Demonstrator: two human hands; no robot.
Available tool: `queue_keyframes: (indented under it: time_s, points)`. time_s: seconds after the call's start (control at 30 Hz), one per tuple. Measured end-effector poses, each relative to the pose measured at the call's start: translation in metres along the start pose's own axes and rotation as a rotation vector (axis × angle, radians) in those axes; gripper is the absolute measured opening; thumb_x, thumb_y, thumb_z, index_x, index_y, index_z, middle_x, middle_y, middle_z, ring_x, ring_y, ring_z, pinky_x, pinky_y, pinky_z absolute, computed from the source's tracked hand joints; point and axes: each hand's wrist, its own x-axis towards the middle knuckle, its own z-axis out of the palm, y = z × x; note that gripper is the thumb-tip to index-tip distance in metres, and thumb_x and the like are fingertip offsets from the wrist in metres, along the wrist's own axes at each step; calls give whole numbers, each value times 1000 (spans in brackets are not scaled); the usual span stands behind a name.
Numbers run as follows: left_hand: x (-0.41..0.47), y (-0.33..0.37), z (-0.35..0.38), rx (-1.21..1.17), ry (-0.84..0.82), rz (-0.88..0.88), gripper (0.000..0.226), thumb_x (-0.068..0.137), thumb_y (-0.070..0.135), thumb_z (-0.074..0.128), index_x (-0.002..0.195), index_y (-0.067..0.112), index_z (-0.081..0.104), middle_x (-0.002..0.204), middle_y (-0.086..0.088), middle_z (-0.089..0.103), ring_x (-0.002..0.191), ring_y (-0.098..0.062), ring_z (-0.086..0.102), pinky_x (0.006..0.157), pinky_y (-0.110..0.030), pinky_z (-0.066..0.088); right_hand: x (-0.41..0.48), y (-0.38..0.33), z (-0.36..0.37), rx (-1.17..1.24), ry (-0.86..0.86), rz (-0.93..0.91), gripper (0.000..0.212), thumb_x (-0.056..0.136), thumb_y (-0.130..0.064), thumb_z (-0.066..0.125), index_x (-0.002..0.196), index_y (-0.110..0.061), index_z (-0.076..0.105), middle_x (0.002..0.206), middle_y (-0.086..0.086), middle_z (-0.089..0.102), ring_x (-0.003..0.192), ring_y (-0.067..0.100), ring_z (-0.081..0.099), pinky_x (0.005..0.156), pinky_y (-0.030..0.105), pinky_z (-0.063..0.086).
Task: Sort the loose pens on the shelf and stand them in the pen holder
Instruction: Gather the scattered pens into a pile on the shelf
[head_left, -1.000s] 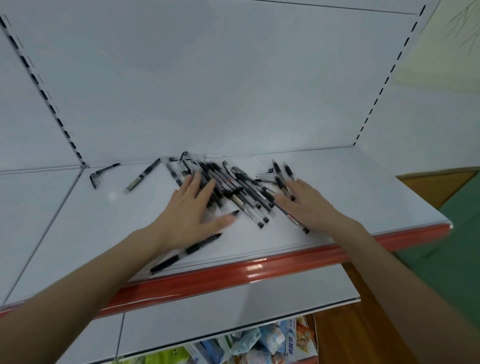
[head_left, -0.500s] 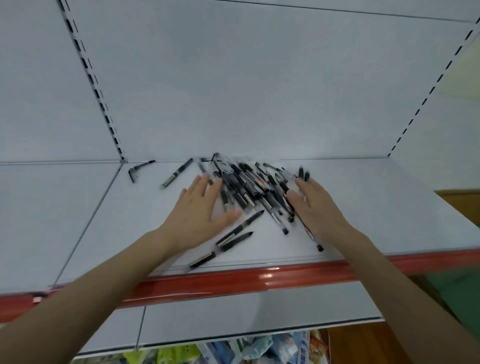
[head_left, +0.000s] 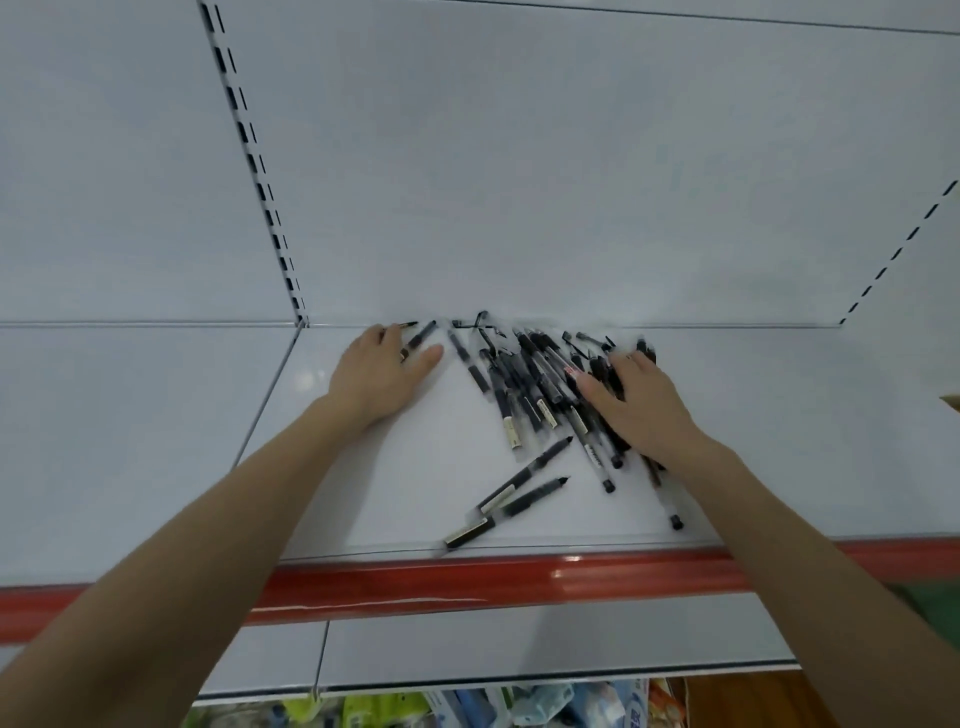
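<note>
A heap of several black pens (head_left: 524, 382) lies on the white shelf (head_left: 395, 467), near the back wall. My right hand (head_left: 636, 402) rests flat on the heap's right side, fingers spread over the pens. My left hand (head_left: 382, 371) lies flat at the back left, its fingers over a stray pen (head_left: 422, 335) by the wall. Two more pens (head_left: 511, 496) lie apart near the front edge, and another (head_left: 670, 512) pokes out under my right wrist. No pen holder is in view.
A red strip (head_left: 467, 584) runs along the shelf's front edge. A slotted upright (head_left: 249, 156) divides the back panel on the left. A lower shelf (head_left: 519, 644) sits below, with colourful packets (head_left: 545, 709) under it.
My left hand has slid from the heap's left side to the back left, onto the stray pens by the wall. My right hand stays on the heap. The camera has shifted left.
</note>
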Motion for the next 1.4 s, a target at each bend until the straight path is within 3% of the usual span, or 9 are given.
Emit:
queue_keyframes:
  time_s: [0.1,0.23,0.4,0.63,0.8,1.03,1.17,1.27,1.4]
  points:
    - [-1,9,2,-33,-76,133,58,91,54,33,125,9,45,130,-17,49,122,-34,45,96,-38,36,-2,-9,1,33,-18,-60,62,94,-49,37,142,-10,31,152,11,25,143,23,14,114,36,15]
    - [0,9,2,-11,-60,117,71,91,58,30,143,10,25,149,-19,26,139,-31,23,113,-41,22,3,-5,-4,54,111,8,59,93,-46,41,137,-7,37,146,15,33,139,26,22,111,36,20]
    - [5,29,18,60,-108,209,78,85,68,22,134,9,34,137,-18,39,130,-33,35,109,-48,26,12,-14,9,19,11,9,65,94,-50,33,145,-12,23,155,12,18,144,23,10,116,38,12]
    - [1,45,27,-87,-116,334,69,91,56,31,140,8,28,147,-14,29,139,-27,22,113,-38,19,11,-28,10,65,54,-137,53,97,-39,37,141,-9,34,149,10,32,140,21,22,112,28,14]
    - [3,49,31,-146,-100,298,69,90,57,31,134,4,34,142,-18,32,135,-31,26,112,-37,21,38,9,-4,147,181,114,33,93,-43,37,85,-13,49,94,15,50,94,28,48,77,33,34]
    - [18,79,50,-162,-69,283,61,93,52,29,126,3,43,129,-17,46,124,-31,38,107,-41,30,71,-1,-3,226,89,75,25,97,-36,35,77,-24,44,95,4,45,96,19,41,80,29,31]
    - [12,99,53,-214,-87,291,48,96,44,31,122,6,45,127,-13,48,125,-30,38,102,-32,29,70,-20,-8,226,-15,-46,45,99,-30,32,134,-2,38,141,13,39,131,24,34,102,27,26]
    - [1,88,42,-214,-96,326,65,90,59,30,133,10,38,141,-9,38,138,-26,24,112,-34,22,59,-12,-25,208,-37,-134,55,98,-33,37,144,-7,24,152,10,25,141,20,20,111,27,16]
    - [-44,51,19,22,-322,411,102,66,87,22,146,30,-5,156,6,-8,143,-7,-9,117,-29,2,19,24,-52,6,-170,-186,73,89,-50,46,147,-19,16,157,2,7,145,15,2,115,32,8]
